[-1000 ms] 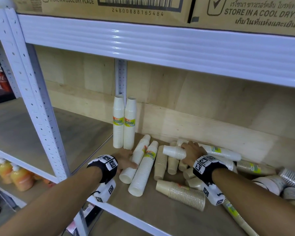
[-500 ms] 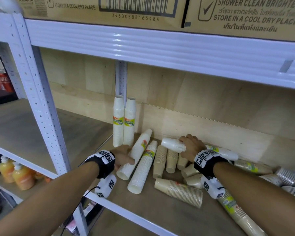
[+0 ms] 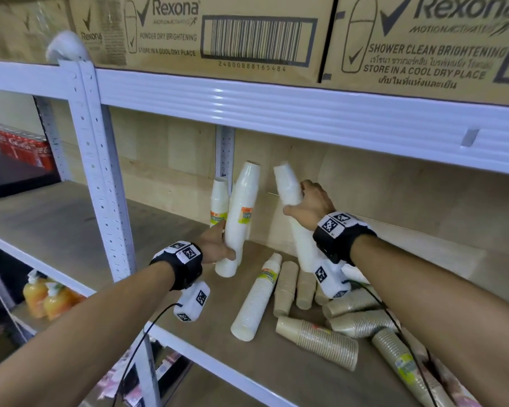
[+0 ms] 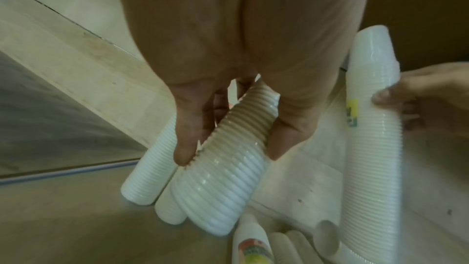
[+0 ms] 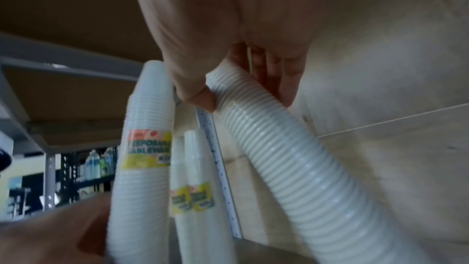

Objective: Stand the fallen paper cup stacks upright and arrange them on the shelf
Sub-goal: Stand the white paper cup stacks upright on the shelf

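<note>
Shelf (image 3: 276,368) | back left: two upright cup stacks (image 3: 219,201) against rear post (image 3: 225,148) | just before them: stack in left hand (image 3: 241,218), tilted | to its right: stack in right hand (image 3: 300,224), leaning | front centre: fallen stack (image 3: 254,301) | right: heap of fallen stacks (image 3: 329,339) | upper shelf: cartons (image 3: 218,33)

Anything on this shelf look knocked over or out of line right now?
Yes. One white cup stack and several tan cup stacks lie on their sides on the shelf board. The left hand and right hand each hold a white stack tilted, not yet upright beside the standing stack.
</note>
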A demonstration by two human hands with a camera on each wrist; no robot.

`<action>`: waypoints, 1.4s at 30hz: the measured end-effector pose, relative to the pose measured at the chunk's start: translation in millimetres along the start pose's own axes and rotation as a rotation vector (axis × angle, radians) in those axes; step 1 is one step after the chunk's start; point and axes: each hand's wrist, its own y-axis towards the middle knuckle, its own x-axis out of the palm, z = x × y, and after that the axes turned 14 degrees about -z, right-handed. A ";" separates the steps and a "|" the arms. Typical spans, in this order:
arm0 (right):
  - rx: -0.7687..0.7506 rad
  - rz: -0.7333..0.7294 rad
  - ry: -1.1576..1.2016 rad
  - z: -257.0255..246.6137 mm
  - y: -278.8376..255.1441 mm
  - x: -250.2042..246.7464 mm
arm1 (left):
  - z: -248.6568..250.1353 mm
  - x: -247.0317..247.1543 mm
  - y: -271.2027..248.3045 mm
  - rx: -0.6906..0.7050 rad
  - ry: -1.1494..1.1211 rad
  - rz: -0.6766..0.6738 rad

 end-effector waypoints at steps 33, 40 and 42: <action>-0.054 -0.214 0.446 -46.5 9.6 94.4 | -32.0 -6.0 -6.6 -0.078 -0.081 0.044; -0.096 -0.084 0.315 -62.7 20.5 63.9 | 22.6 -56.2 -11.9 0.068 -0.044 0.240; -0.103 -0.070 0.238 -65.6 22.5 57.8 | 38.2 -63.8 -15.3 0.089 -0.059 0.301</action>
